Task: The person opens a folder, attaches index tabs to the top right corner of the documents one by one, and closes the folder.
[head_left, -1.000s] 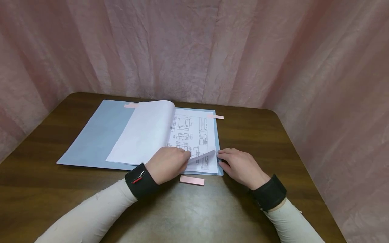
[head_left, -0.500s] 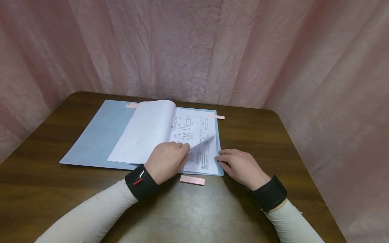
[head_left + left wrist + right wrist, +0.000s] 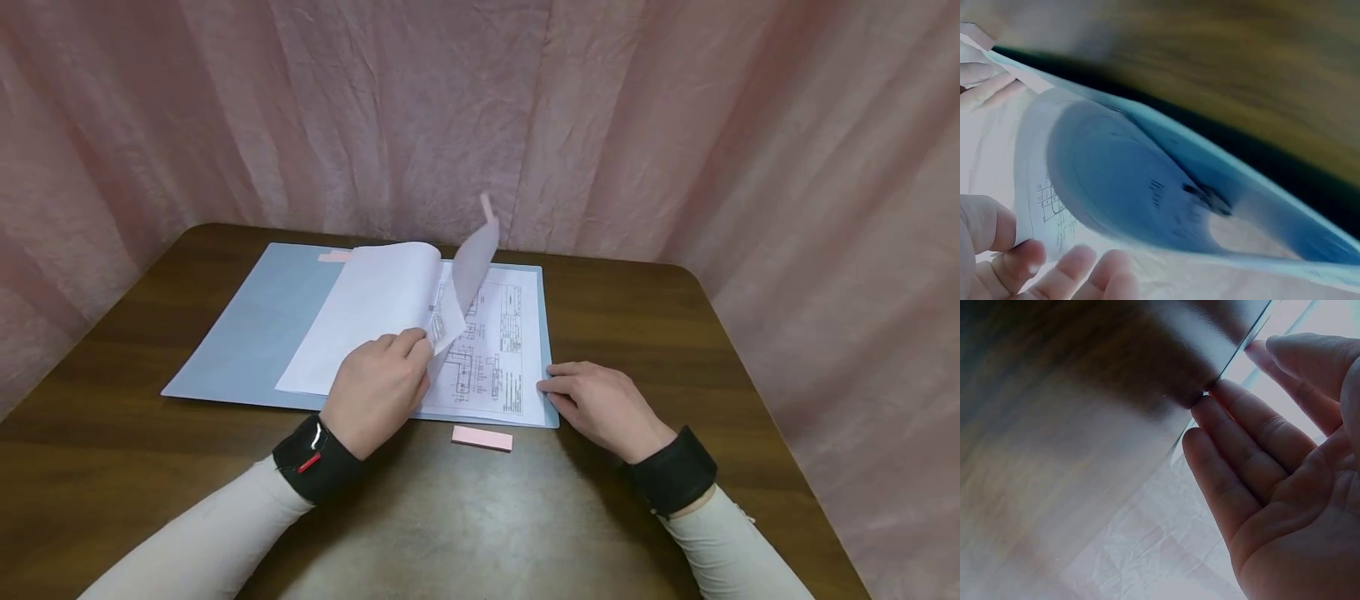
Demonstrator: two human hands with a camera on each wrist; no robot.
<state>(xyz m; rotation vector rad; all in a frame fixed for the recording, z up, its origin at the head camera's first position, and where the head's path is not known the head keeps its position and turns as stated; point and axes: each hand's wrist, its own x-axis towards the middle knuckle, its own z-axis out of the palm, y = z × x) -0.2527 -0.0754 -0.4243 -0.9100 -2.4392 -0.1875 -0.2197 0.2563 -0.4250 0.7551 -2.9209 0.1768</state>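
The sheet point(image 3: 474, 262), only curled at a corner half a second ago, now stands up over the folder's point(image 3: 232, 325) middle, its tab point(image 3: 487, 207) swung to 12 o'clock; the drawing point(image 3: 502, 358) beneath shows more, so the page turn looks partway through. At 7 o'clock the left hand point(image 3: 378, 387) pinches the sheet; at 4, the right hand's point(image 3: 600, 408) extended fingers touch the folder's edge.

A folder point(image 3: 225, 333) bearing papers point(image 3: 360, 321) lies on the table point(image 3: 645, 333), a curtain point(image 3: 450, 108) behind. Sticky notes point(image 3: 482, 438) lie just before the folder, the right hand point(image 3: 603, 404) at its right edge.
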